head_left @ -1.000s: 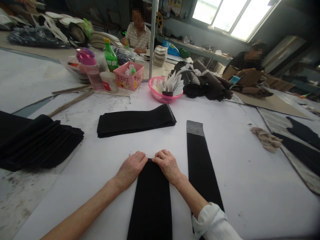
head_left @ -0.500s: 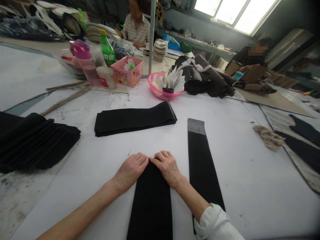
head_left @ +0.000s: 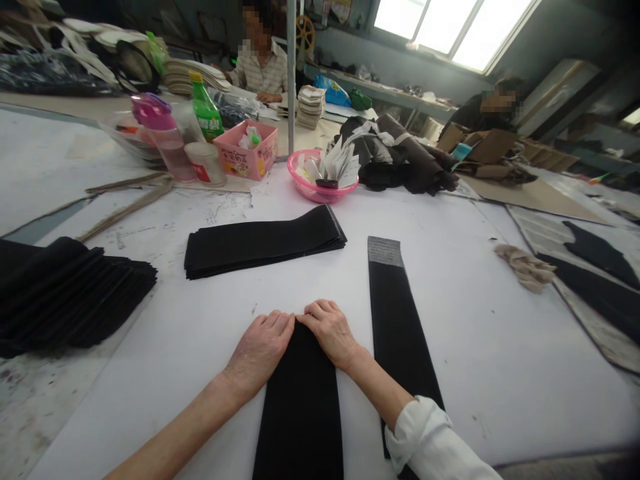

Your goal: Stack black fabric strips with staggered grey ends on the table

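Observation:
A long black fabric strip point(head_left: 300, 413) lies on the white table point(head_left: 475, 320), running from the near edge away from me. My left hand point(head_left: 263, 347) rests on the strip's far left corner with fingers curled down over its end. My right hand point(head_left: 330, 330) covers the far right corner the same way, fingertips bent onto the edge. The two hands almost touch. A second black strip point(head_left: 397, 333) with a grey end lies just right of my right arm. A flat stack of black strips point(head_left: 263, 243) lies across the table beyond my hands.
A fanned pile of black pieces point(head_left: 65, 293) sits at the left. A pink bowl point(head_left: 320, 190), pink box point(head_left: 247, 150), green bottle point(head_left: 205, 113) and cups stand farther back. Dark cloth point(head_left: 400, 163) and a beige rag point(head_left: 525, 267) lie to the right. Two people sit at the far side.
My hands have stayed on the strip's far end, their fingers flattening slightly. The view has shifted a little to the right.

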Demonstrator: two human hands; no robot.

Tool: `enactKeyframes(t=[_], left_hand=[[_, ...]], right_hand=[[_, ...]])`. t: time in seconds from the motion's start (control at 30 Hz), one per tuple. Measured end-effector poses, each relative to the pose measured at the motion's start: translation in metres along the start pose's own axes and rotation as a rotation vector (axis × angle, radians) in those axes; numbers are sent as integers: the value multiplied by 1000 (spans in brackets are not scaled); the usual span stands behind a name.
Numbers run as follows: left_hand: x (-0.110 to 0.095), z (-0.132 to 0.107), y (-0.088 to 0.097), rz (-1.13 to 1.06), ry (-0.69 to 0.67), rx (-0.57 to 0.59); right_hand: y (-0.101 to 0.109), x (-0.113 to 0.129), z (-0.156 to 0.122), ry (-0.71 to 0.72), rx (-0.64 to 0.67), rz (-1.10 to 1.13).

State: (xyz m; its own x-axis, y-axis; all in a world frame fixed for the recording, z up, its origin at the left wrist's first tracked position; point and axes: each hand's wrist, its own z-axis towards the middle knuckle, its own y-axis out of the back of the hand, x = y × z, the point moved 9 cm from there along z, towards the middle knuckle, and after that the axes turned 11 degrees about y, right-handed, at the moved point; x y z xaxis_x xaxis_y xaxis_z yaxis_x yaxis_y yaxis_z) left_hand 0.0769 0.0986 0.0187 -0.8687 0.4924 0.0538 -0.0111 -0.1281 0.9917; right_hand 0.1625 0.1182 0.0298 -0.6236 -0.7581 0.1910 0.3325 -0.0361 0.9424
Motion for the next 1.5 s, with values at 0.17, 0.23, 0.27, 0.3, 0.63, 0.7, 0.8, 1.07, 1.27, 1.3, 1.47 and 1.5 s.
enactKeyframes(t=[0.17,0.23,0.27,0.3,0.63,0.7,0.8,1.07,1.27,1.3,1.47,1.5], left_hand=[[1,1,1,-27,22,35],[2,2,2,-29,34,57],[2,2,2,-30,38,65],[2,3,3,-29,39,71],[-12,8,4,35,-72,33],[-14,9,3,31,-77,45],[-15,10,3,9,-69,59],[-11,11,0,-37,-28,89],[-13,14,3,-25,-31,111],[-15,15,4,-18,-36,110],[-26,19,6,3,-76,87],[-27,19,5,-2,-85,88]], right_hand=[[4,-17,-11,42,8,61],[4,-20,-15,61,3,52],[4,-21,-16,65,0,45],[3,-21,-17,65,-4,39],[9,-6,-12,104,29,-45],[8,-5,-13,98,23,-41],[7,-9,-14,82,15,-29],[9,-32,-28,60,9,72],[8,-30,-32,51,8,34],[8,-28,-31,51,12,19],[10,-26,-31,36,11,-15],[10,-28,-32,27,5,-3]])
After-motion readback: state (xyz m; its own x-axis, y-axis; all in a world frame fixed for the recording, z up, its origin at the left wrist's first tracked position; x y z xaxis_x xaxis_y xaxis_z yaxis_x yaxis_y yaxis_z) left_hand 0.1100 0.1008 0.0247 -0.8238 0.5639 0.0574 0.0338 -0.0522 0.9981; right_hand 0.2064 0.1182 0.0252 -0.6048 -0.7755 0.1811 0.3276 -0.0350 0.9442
